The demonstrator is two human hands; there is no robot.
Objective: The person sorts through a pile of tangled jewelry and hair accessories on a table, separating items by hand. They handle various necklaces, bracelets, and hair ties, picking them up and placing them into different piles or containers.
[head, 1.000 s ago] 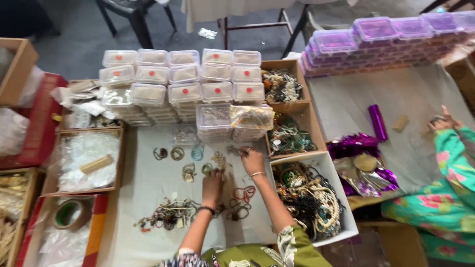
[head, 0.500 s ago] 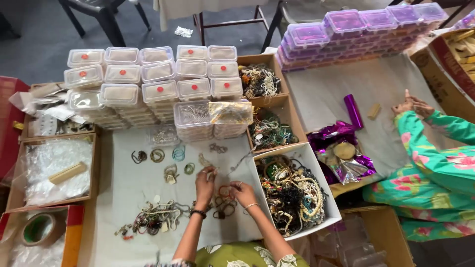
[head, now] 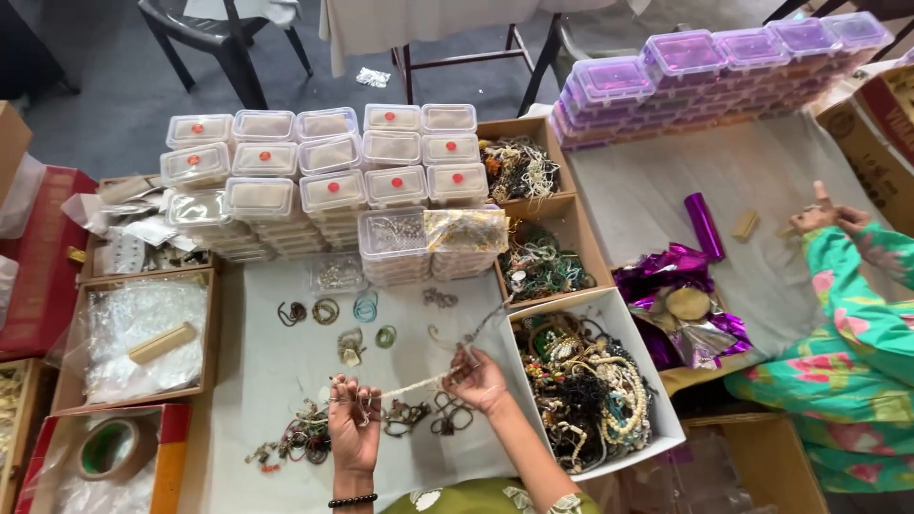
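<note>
So the left hand [head: 354, 425] and right hand [head: 479, 379] sit near 6 o'clock on the cloth [head: 267, 366], a beaded strand [head: 411, 385] stretched between them. Loose bangles [head: 326, 311] lie just behind at 12, tangled jewellery [head: 303, 440] at 9. At 3, a box of necklaces [head: 586, 390]; behind it, two more trays [head: 541, 257]. Stacked lidded containers [head: 328, 176] fill 11 to 12. A tape roll [head: 109, 449] is far out at 9, another person's sleeve [head: 857, 333] at 3.

Grey cloth [head: 276, 381] bears bangles [head: 326, 311], necklace pile [head: 305, 440], clear boxes [head: 328, 190].
</note>
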